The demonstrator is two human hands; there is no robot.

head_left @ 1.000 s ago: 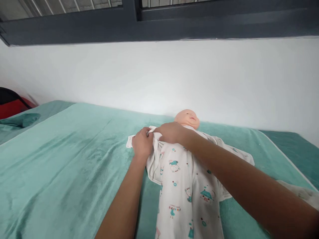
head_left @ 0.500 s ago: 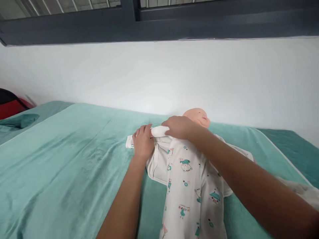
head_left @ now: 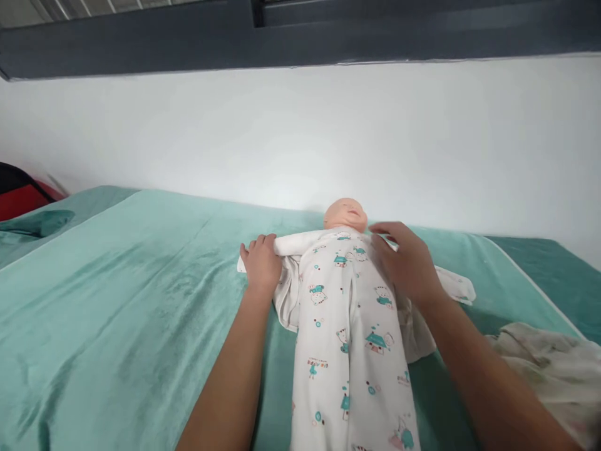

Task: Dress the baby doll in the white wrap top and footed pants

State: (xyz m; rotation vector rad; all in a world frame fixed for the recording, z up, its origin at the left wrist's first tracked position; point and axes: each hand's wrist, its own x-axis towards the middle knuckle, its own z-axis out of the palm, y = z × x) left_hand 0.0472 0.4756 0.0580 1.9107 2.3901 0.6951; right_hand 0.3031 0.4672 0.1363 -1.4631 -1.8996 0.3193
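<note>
A baby doll (head_left: 345, 215) lies on its back, wearing a white printed baby gown (head_left: 352, 313) that reaches down past the bottom of the view. My left hand (head_left: 263, 263) is closed around the end of the doll's outstretched sleeve (head_left: 300, 242), hiding the doll's hand. At the doll's other shoulder, my right hand (head_left: 406, 257) has its fingers apart and holds nothing I can see; whether its fingertips touch the gown I cannot tell. A second white garment (head_left: 287, 300) is spread beneath the doll, with its printed sleeve (head_left: 455, 285) sticking out at the right.
A teal plush sheet (head_left: 141, 300) covers the bed. A crumpled pale cloth (head_left: 544, 369) lies at the lower right. Behind the doll's head stands a white wall (head_left: 291, 138) below a dark window frame (head_left: 141, 41). A red and black item (head_left: 21, 194) is at the far left.
My right hand has let go of the white sleeve near the doll's shoulder and crossed to the doll's right-side shoulder in view. The head shows more fully. My left hand remains at the sleeve end.
</note>
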